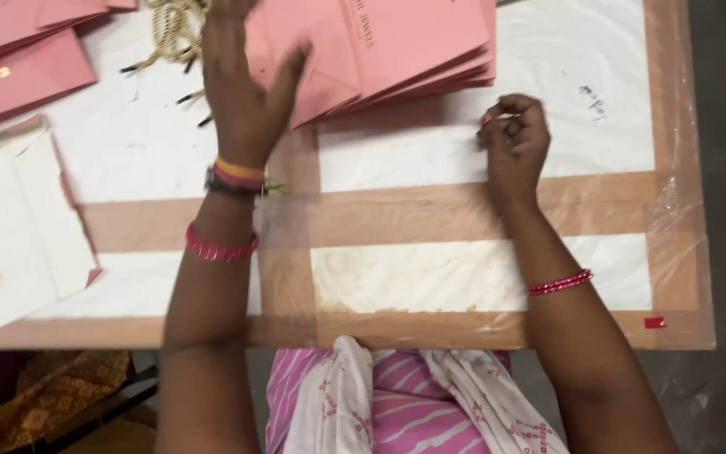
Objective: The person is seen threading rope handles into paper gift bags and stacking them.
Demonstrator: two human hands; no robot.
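Scanning from the left edge: a white folded paper sheet [18,227] lies flat on the desk [430,202], and up in the far-left corner sits a small heap of pink paper bags [23,71], well apart from both hands. Next along, a bundle of cream cord handles [170,34] with dark tips lies just beside the left hand [245,92]. That hand is blurred, its fingers [294,63] spread wide and flat, palm down on the near-left corner of the big stack of pink paper bags [380,50]; it pins rather than grips, nothing closed inside it. The stack fans out ahead and to the right of that hand, its long edge running left to right and tilting slightly away. Further right, the right hand [514,139] rests on the bare white paper covering just below the stack's near edge, close but apart from it. Its fingers [502,113] are curled tight together; whether they pinch something small I cannot tell. So the left hand is the one on the stack, the right waiting beside it.
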